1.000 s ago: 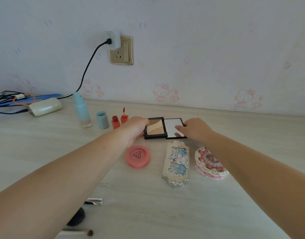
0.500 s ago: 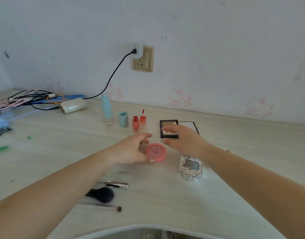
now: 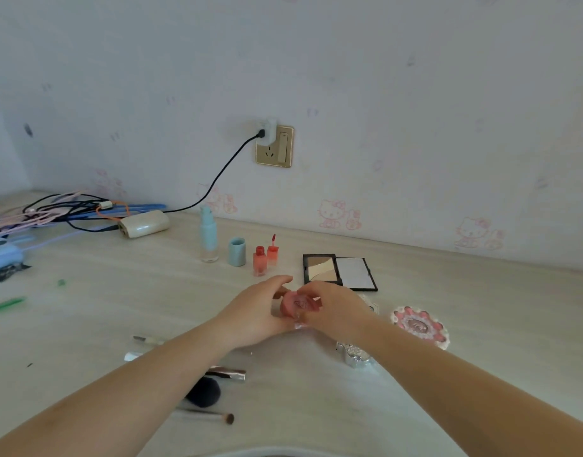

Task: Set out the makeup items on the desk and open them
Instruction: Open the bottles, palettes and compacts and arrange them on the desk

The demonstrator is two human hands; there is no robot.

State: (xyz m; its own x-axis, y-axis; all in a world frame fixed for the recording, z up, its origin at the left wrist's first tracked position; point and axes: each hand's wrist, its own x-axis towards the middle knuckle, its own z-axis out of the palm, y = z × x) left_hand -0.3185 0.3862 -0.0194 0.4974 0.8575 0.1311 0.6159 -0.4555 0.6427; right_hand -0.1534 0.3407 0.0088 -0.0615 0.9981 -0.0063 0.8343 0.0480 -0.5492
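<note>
You are pinching the round pink compact (image 3: 298,306) between your left hand (image 3: 260,315) and right hand (image 3: 336,311) just above the worktop (image 3: 86,324), risking a slip onto the brushes if the lid pops suddenly.

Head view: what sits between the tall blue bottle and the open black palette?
Head view shows, from the bottle toward the palette: a blue cap, then two orange-red lip tint bottles.

Home bedroom desk (image 3: 86,308), cartoon-cat wallpaper (image 3: 339,214)
</note>
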